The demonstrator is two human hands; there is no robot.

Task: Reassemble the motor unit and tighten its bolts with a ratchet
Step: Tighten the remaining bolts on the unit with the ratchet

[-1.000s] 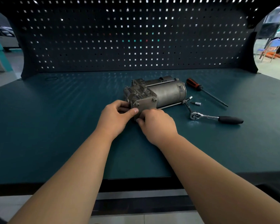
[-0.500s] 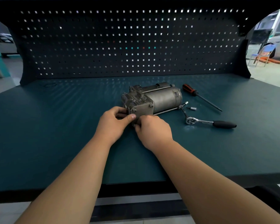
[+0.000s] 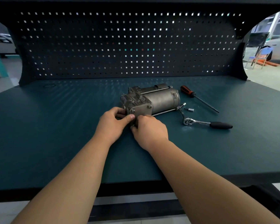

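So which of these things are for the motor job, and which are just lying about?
For the job: motor unit, ratchet, loose socket.
Just lying about, it seems: screwdriver; the pegboard behind holds nothing.

My flat bench top (image 3: 55, 126) is dark teal, the cylindrical metal motor unit (image 3: 162, 99) dull grey, the screwdriver handle (image 3: 186, 91) orange-and-black.

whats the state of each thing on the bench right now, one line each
motor unit: lying on its side on the bench, held at its near end
left hand: grips the motor unit's near end, thumb pressed to it
right hand: fingers curled at its lower near corner, what they pinch is hidden
ratchet: lying flat, untouched
socket: loose beside the ratchet
screwdriver: lying flat, untouched
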